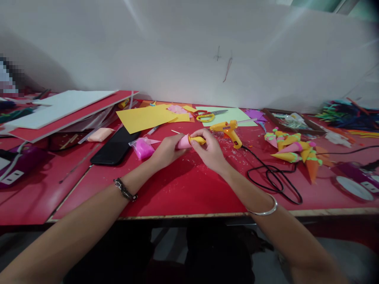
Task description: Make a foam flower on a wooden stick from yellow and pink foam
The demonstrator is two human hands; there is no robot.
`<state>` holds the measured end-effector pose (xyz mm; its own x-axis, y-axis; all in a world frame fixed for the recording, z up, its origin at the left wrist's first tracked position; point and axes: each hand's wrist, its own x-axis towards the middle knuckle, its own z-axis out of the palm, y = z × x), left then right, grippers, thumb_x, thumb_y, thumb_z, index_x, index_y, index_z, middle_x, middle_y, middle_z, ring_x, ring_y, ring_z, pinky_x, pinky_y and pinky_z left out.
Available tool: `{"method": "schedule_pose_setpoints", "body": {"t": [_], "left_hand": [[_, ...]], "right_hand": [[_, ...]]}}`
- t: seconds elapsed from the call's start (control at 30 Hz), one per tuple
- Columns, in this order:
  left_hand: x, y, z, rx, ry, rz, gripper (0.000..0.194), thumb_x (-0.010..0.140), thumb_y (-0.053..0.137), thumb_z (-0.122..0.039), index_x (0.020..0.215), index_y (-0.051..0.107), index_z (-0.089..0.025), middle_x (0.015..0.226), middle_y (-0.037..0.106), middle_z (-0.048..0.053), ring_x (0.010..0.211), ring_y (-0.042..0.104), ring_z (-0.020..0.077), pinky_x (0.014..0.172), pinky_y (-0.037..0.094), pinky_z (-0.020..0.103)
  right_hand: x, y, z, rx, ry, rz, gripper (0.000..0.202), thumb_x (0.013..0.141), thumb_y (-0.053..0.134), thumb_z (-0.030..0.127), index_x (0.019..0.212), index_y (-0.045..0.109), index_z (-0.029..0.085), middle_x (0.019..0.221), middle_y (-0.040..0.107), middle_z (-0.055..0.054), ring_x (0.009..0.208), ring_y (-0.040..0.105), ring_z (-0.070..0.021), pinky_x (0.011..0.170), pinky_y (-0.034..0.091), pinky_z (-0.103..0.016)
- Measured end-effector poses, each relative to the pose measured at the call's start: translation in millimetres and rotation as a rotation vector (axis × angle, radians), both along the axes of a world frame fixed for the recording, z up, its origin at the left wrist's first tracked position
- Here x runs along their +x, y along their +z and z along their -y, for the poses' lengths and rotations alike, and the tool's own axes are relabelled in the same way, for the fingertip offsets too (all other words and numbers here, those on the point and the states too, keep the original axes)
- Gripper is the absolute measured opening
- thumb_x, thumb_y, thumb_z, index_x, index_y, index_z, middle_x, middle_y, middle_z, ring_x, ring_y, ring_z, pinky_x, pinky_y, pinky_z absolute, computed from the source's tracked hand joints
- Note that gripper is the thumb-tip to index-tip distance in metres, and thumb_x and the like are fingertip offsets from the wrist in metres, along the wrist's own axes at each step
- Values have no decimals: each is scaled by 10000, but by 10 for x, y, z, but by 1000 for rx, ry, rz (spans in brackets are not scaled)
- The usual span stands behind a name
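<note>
Above the middle of the red table, my left hand [170, 149] is closed around a small pink paper cone [184, 142]. My right hand [211, 149] pinches a yellow paper piece [197, 140] at the open end of the pink cone. How far the yellow piece goes into the cone is hidden by my fingers. Just beyond my right hand lies a yellow hot glue gun [229, 131] with a black cord. Beside my left wrist is a bag of bright pink clay-like material [143, 148], and left of it a black phone [117, 148].
Several finished-looking paper cones [291, 146] lie in a pile at the right. Scissors [209, 115] and yellow paper [142, 118] are at the back. A tray [268, 115], power strips [26, 163] and stacked boards [69, 104] flank the work area.
</note>
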<state>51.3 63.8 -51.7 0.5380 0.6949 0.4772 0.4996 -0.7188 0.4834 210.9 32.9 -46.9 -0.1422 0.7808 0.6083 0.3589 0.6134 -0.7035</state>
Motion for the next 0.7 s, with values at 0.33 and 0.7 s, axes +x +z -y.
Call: {"method": "schedule_pose_setpoints", "body": {"t": [0.33, 0.7], "left_hand": [[-37, -12, -1, 65, 51, -105, 202, 784, 513, -311, 888, 535, -139, 674, 597, 21, 565, 535, 117, 507, 342, 207], [-33, -1, 0, 53, 8, -153, 218, 796, 486, -328, 920, 511, -150, 689, 597, 20, 569, 540, 121, 501, 340, 202]], "right_hand": [[-5, 25, 16, 60, -4, 70, 125, 795, 443, 168, 900, 496, 212, 912, 519, -33, 888, 498, -156, 805, 401, -325], [-24, -17, 31, -2, 70, 87, 227, 834, 376, 220, 1050, 308, 216, 1015, 397, -63, 959, 430, -151, 849, 379, -330]]}}
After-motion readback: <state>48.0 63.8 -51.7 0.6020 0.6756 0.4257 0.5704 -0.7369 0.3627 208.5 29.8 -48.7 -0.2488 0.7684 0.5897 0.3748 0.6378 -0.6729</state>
